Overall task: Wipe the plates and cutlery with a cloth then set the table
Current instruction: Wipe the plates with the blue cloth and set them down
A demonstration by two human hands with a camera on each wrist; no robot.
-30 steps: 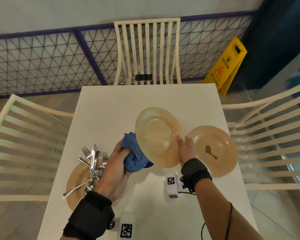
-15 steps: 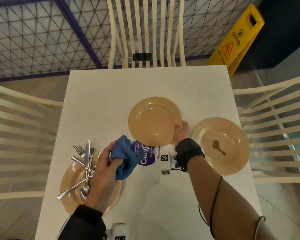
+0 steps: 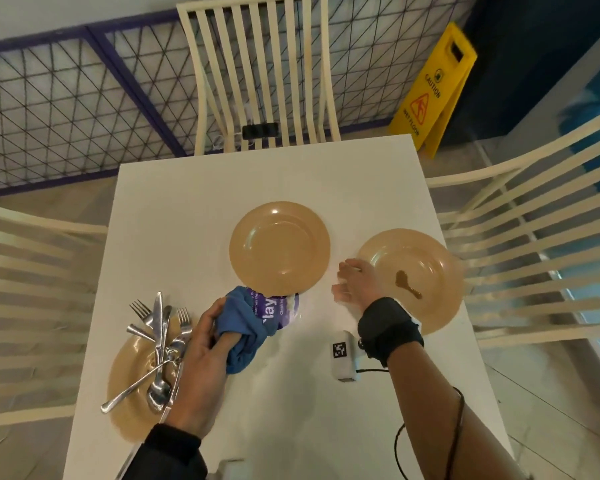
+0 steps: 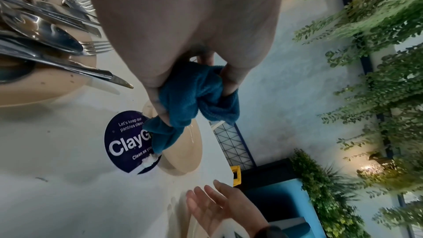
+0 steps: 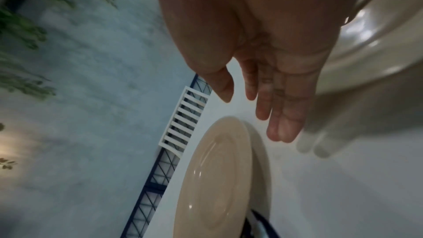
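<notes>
A clean tan plate (image 3: 279,249) (image 5: 217,178) (image 4: 183,151) lies flat at the table's middle. My left hand (image 3: 201,348) (image 4: 183,86) grips a bunched blue cloth (image 3: 243,327) (image 4: 194,97) just in front of it. My right hand (image 3: 352,284) (image 5: 263,108) hovers open with straight fingers between that plate and a second tan plate (image 3: 413,275) at the right, which carries a brown smear (image 3: 407,284). A third plate (image 3: 132,382) at the left front holds a pile of forks, knives and spoons (image 3: 160,344) (image 4: 45,30).
A round purple sticker (image 3: 279,310) (image 4: 128,140) is stuck to the white table (image 3: 187,202). Cream slatted chairs stand at the far side (image 3: 260,74), left (image 3: 25,292) and right (image 3: 534,244). A yellow wet-floor sign (image 3: 433,88) stands beyond the far right corner.
The right hand laid the tilted plate flat on the table's middle, let go and drew back to the right. The left hand with the cloth came off the plate.
</notes>
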